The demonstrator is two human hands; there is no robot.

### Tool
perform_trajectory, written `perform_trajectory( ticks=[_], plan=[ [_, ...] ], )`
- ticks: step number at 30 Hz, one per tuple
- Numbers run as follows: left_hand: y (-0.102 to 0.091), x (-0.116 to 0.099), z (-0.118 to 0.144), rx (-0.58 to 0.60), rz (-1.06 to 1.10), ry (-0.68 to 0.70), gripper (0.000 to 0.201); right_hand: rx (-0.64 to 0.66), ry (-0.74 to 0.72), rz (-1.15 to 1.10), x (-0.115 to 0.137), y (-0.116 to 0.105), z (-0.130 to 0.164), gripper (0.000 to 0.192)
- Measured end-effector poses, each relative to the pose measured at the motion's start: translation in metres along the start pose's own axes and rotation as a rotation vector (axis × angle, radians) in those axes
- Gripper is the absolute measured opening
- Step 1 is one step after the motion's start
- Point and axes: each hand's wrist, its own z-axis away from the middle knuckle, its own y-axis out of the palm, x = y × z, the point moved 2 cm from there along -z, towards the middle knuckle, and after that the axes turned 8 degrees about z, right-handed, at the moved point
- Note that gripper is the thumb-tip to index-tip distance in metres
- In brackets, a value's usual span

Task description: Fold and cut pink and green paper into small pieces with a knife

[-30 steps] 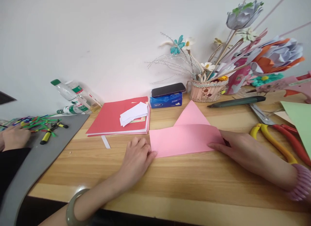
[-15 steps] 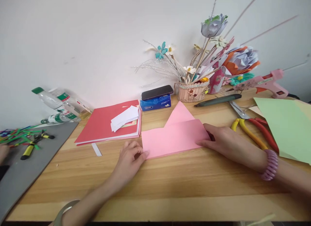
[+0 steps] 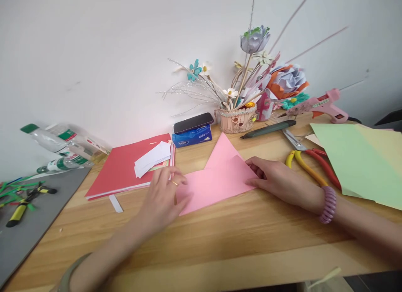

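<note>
Folded pink paper (image 3: 218,181) flat on the wooden surface (image 3: 220,233), left hand (image 3: 163,197) with fingers spread, pressing its left end, right hand (image 3: 276,181) with fingers flat, pinning its right corner, red folder (image 3: 122,168) just left.

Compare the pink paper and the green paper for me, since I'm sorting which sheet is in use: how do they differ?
The pink paper is folded, with a triangular flap pointing toward the wall; the green paper lies flat and unfolded. The pink paper is under both hands, the left hand on its left end and the right hand on its right end; the green paper is untouched, off to the right. Both lie on the wooden table.
</note>
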Motion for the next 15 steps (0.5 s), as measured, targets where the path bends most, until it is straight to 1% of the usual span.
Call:
perform_trajectory(
  ticks=[1, 2, 3, 5, 7, 8, 10, 13, 14, 15],
  plan=[
    [0.000, -0.004, -0.010, 0.063, 0.033, 0.120, 0.015, 0.004, -0.007, 0.005, 0.000, -0.001, -0.001, 0.024],
    [0.001, -0.008, -0.020, 0.155, 0.071, 0.228, 0.020, 0.009, -0.016, 0.012, 0.000, -0.002, -0.001, 0.023],
    [0.003, -0.011, -0.029, 0.245, 0.093, 0.303, 0.028, 0.015, -0.028, 0.019, 0.000, -0.003, -0.003, 0.022],
    [0.010, -0.019, -0.043, 0.386, 0.126, 0.379, 0.044, 0.026, -0.054, 0.031, -0.002, -0.007, -0.006, 0.023],
    [0.015, -0.027, -0.049, 0.493, 0.150, 0.393, 0.052, 0.022, -0.076, 0.040, -0.004, -0.010, -0.007, 0.030],
    [0.017, -0.032, -0.049, 0.529, 0.159, 0.388, 0.052, 0.010, -0.085, 0.046, -0.006, -0.011, -0.006, 0.035],
    [0.018, -0.041, -0.047, 0.558, 0.175, 0.376, 0.045, -0.050, -0.095, 0.071, -0.007, -0.011, 0.001, 0.042],
    [0.018, -0.048, -0.045, 0.557, 0.195, 0.378, 0.033, -0.185, -0.138, 0.132, -0.002, -0.001, 0.023, 0.040],
    [0.019, -0.049, -0.046, 0.553, 0.205, 0.380, 0.030, -0.222, -0.193, 0.151, 0.002, 0.005, 0.031, 0.038],
    [0.022, -0.048, -0.049, 0.546, 0.220, 0.380, 0.028, -0.324, -0.324, 0.213, 0.008, 0.011, 0.040, 0.037]
  ],
)
